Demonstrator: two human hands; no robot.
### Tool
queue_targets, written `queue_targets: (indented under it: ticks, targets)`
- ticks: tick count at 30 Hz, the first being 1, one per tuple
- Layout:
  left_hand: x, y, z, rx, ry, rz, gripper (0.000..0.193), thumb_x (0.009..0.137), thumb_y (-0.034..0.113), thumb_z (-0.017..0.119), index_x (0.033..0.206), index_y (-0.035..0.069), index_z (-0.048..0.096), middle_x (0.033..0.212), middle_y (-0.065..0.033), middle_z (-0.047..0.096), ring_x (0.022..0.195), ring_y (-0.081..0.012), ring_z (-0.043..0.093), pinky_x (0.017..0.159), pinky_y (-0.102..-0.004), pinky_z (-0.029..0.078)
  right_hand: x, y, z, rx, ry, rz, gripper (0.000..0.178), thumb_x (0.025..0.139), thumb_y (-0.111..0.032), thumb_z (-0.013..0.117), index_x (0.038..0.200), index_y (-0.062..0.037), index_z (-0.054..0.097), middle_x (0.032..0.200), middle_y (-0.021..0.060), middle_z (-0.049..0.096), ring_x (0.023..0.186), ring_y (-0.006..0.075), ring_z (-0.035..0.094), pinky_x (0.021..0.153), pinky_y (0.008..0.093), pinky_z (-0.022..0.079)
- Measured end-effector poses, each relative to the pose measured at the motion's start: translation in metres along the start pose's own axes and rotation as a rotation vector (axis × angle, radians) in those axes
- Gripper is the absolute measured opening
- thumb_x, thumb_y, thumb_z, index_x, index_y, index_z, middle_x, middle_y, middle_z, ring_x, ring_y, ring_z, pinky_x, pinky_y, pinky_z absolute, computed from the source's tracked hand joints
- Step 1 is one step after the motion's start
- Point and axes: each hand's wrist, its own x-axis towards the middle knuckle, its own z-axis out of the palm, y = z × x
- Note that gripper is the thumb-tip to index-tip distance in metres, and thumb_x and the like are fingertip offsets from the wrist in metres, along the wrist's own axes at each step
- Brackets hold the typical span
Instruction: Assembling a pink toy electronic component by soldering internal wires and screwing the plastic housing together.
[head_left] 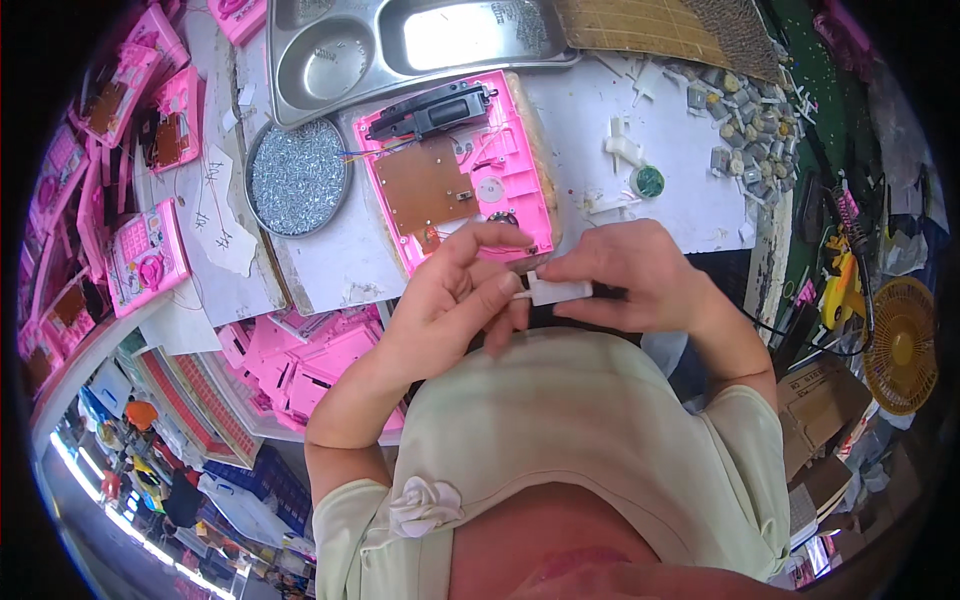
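Just in front of my chest, a small white plastic part [560, 291] with a thin stem is between my hands. My right hand [635, 272] pinches its block-like body between thumb and fingers. The thumb and fingers of my left hand [462, 298] close at the tip of its stem, with the index finger raised. Beyond them lies an opened pink toy casing [535, 195] on a padded block. It holds a brown circuit board [420, 190], some thin wires and a black battery-box-like unit [432, 110] along its far edge.
A round dish of small screws [298, 178] stands left of the casing, below a steel compartment tray [375, 75]. Small grey motors [745, 125] pile up at far right, near white plastic parts [622, 145] and a green-topped round piece [647, 181]. Pink casings [145, 258] crowd the left.
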Motion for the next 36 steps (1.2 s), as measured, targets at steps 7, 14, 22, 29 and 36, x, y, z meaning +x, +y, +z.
queue_targets:
  ticks: [7, 14, 22, 29, 36]
  targets:
    - [0.071, 0.038, -0.014, 1.576, 0.507, 0.638, 0.017, 0.096, 0.019, 0.065, 0.095, 0.002, 0.068, 0.069, -0.0132, 0.068, 0.064, -0.0294, 0.071, 0.059, -0.0420, 0.056, -0.016, -0.002, -0.022, 0.598, -0.007, 0.380, 0.039, 0.076, 0.008, 0.073, 0.115, 0.0095, 0.069, 0.094, 0.0223, 0.073, 0.081, 0.0295, 0.075, 0.069, 0.0351, 0.060]
    - [0.090, 0.039, -0.012, 1.926, 0.553, 0.528, 0.019, 0.090, 0.029, 0.072, 0.092, 0.010, 0.073, 0.073, -0.0110, 0.072, 0.064, -0.0320, 0.070, 0.058, -0.0426, 0.055, -0.025, 0.005, -0.012, 0.642, 0.248, 0.294, 0.025, 0.085, 0.004, 0.077, 0.109, 0.0047, 0.071, 0.108, 0.0135, 0.073, 0.086, 0.0194, 0.073, 0.071, 0.0288, 0.057]
    - [0.058, 0.015, -0.034, 1.117, 0.564, 0.710, 0.011, 0.085, 0.005, 0.077, 0.092, 0.001, 0.070, 0.068, -0.0082, 0.068, 0.056, -0.0134, 0.065, 0.053, -0.0272, 0.051, 0.020, 0.022, -0.024, -0.463, 0.219, -0.026, 0.031, 0.071, -0.010, 0.082, 0.101, -0.0105, 0.075, 0.099, 0.0062, 0.064, 0.096, 0.0289, 0.058, 0.082, 0.0379, 0.053]
    - [0.050, -0.013, -0.050, 0.935, 0.538, 0.848, 0.008, 0.091, 0.002, 0.074, 0.097, -0.001, 0.070, 0.081, -0.0066, 0.069, 0.065, -0.0103, 0.064, 0.059, -0.0242, 0.051, 0.047, 0.034, -0.015, -0.595, 0.131, -0.190, 0.032, 0.069, -0.010, 0.082, 0.100, -0.0089, 0.073, 0.098, 0.0061, 0.064, 0.093, 0.0293, 0.059, 0.077, 0.0399, 0.053]
    - [0.052, -0.005, -0.048, 0.903, 0.420, 0.753, 0.009, 0.091, -0.001, 0.071, 0.100, 0.001, 0.069, 0.088, -0.0082, 0.069, 0.076, -0.0165, 0.068, 0.067, -0.0285, 0.053, 0.065, 0.038, -0.026, -0.636, -0.054, -0.343, 0.033, 0.069, -0.012, 0.080, 0.100, -0.0065, 0.070, 0.099, 0.0071, 0.065, 0.092, 0.0299, 0.060, 0.076, 0.0399, 0.053]
